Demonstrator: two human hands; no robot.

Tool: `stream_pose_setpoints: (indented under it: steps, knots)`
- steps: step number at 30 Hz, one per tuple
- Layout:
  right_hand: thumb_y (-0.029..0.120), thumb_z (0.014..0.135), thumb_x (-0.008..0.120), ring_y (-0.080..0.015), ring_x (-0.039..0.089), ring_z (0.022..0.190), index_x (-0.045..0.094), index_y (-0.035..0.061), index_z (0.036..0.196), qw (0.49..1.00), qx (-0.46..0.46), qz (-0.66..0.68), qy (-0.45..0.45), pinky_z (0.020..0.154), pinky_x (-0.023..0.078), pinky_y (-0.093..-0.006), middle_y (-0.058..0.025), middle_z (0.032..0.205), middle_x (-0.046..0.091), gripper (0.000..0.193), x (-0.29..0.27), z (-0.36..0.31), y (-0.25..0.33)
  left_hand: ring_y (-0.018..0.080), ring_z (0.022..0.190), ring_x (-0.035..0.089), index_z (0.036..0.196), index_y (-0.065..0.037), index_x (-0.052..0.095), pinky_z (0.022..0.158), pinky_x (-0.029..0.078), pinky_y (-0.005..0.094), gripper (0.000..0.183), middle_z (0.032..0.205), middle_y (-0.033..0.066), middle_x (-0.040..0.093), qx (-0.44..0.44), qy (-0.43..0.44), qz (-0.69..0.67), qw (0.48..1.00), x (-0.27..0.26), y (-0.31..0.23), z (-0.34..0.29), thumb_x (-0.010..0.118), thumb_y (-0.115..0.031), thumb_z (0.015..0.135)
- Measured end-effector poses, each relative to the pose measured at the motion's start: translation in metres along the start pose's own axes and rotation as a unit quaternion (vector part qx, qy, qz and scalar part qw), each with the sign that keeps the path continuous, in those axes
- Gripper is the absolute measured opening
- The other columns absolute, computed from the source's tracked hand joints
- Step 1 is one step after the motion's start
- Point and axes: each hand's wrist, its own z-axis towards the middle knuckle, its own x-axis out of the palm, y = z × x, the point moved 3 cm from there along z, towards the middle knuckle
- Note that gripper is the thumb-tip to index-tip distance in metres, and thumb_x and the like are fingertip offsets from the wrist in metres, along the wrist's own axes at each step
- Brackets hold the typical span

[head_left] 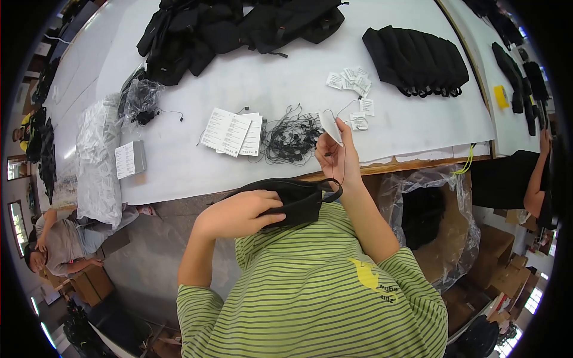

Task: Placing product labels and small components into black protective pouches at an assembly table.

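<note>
My left hand (242,212) grips a small black fabric bag (304,206) by its open rim, close to my body at the table's front edge. The bag has a loop handle on its right side. Raised just above that edge, my right hand (341,156) pinches a white paper tag (330,126) with a thin dark cord hanging from it. Left of this hand lies a tangled heap of black tag cords (287,140). Stacked printed white tags (225,131) sit beside the heap. Small white packets (351,79) lie beyond my right hand.
Black bags (239,30) are piled at the table's far side, with a neat row of black bags (415,59) at the far right. Clear plastic packaging (98,155) lies left. A plastic-lined box (459,238) stands below right. Other people are at both sides.
</note>
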Motion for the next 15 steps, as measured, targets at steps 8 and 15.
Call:
stream_pose_setpoints:
  steps: [8, 15]
  knots:
    - [0.033, 0.091, 0.063, -0.0050, 0.025, 0.039, 0.059, 0.0061, 0.077, 0.988, -0.118, -0.088, 0.038, 0.040, 0.021, -0.0242, 0.0072, 0.048, 0.035, 0.030, -0.014, 0.002, 0.009, 0.0321, 0.087, 0.056, 0.094, 0.001, 0.062, 0.079, 0.045, 0.0397, 0.027, 0.089, 0.0142, 0.057, 0.004, -0.003, 0.036, 0.999, -0.002, -0.011, 0.006, 0.054, -0.024, 0.093]
    - [0.034, 0.079, 0.073, -0.0150, 0.042, 0.038, 0.070, 0.0098, 0.069, 0.678, -0.283, -0.630, 0.251, 0.041, 0.033, -0.0264, -0.0052, 0.045, 0.048, 0.026, 0.014, -0.054, 0.037, 0.0300, 0.085, 0.058, 0.090, -0.002, 0.062, 0.075, 0.046, 0.0393, 0.021, 0.084, 0.0125, 0.060, 0.028, -0.082, 0.175, 0.981, 0.007, -0.026, 0.014, 0.059, -0.023, 0.088]
